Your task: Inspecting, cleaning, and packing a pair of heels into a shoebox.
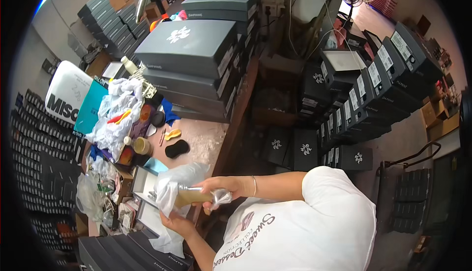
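Observation:
My right hand (227, 186) is wrapped round a tan shoe (186, 198) that has shiny silvery parts. A clear, crinkled wrapping (222, 199) shows at the shoe's near end, by my fingers. White tissue paper (172, 180) drapes over the other end and hides part of the shoe. Below it, my left hand (178, 223) grips the tissue paper from underneath, its fingers partly covered. An opened shoebox (145, 217) with a pale inside lies just left of both hands, partly behind the hanging paper.
Stacked dark grey shoeboxes (187, 45) stand on the worn workbench (209, 141) ahead. A black sponge-shaped pad (177, 148), a small jar (142, 146) and crumpled paper (115, 111) lie on the left. More shoeboxes (373, 82) are stacked on the right, near a trolley handle (415, 158).

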The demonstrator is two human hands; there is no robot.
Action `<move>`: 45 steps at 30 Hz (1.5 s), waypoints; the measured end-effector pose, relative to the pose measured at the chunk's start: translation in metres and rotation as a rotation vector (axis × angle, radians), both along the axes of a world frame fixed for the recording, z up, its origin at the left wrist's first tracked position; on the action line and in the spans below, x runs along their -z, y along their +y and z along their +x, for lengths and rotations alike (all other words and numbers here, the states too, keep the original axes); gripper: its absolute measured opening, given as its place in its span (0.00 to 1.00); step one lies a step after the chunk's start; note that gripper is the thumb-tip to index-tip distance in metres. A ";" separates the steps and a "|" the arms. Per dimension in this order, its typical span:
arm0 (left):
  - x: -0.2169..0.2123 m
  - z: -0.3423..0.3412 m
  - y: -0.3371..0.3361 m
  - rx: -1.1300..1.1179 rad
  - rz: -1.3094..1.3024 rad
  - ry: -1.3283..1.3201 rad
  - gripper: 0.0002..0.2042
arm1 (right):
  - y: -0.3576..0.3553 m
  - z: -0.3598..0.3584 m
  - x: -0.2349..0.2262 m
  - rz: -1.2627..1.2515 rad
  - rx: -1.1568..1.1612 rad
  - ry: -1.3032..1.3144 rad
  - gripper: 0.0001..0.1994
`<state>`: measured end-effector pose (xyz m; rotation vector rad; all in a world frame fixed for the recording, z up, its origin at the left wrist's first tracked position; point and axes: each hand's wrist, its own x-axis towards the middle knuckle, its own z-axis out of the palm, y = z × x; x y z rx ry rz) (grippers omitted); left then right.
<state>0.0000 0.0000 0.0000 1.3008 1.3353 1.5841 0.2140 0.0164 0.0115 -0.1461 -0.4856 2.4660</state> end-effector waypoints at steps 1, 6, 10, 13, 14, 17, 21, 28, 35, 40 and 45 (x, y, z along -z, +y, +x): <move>-0.001 0.001 0.002 0.003 -0.014 0.079 0.15 | 0.004 -0.007 0.006 -0.059 0.067 0.008 0.33; -0.001 0.040 0.016 0.000 -0.027 -0.287 0.14 | -0.018 0.022 -0.018 0.617 0.149 -0.969 0.31; -0.027 0.045 0.030 0.172 -0.016 0.003 0.19 | -0.029 0.036 0.010 0.414 0.176 -0.820 0.28; -0.029 0.051 0.018 0.185 0.077 0.248 0.18 | -0.025 0.025 0.016 -0.035 0.282 -0.317 0.24; -0.034 0.060 0.009 0.132 0.114 0.233 0.16 | -0.019 0.022 0.011 -0.099 0.298 -0.364 0.19; -0.046 0.079 -0.011 0.107 0.292 0.498 0.13 | -0.004 -0.013 0.056 0.200 0.639 -0.770 0.13; -0.043 0.107 -0.025 0.206 0.380 0.568 0.16 | 0.016 0.000 0.042 -0.129 0.457 -0.438 0.09; -0.048 0.115 -0.051 0.379 0.315 0.588 0.24 | 0.011 0.008 0.050 -0.250 0.543 -0.073 0.14; -0.048 0.104 -0.072 0.835 0.005 0.721 0.25 | -0.021 0.031 0.072 -0.149 0.449 -0.157 0.17; -0.074 0.062 -0.048 0.016 -0.011 0.589 0.36 | -0.011 0.046 0.035 1.146 0.565 -1.121 0.23; 0.021 0.024 0.013 -0.224 -0.155 -0.472 0.18 | -0.026 0.023 0.047 0.845 0.340 -0.807 0.24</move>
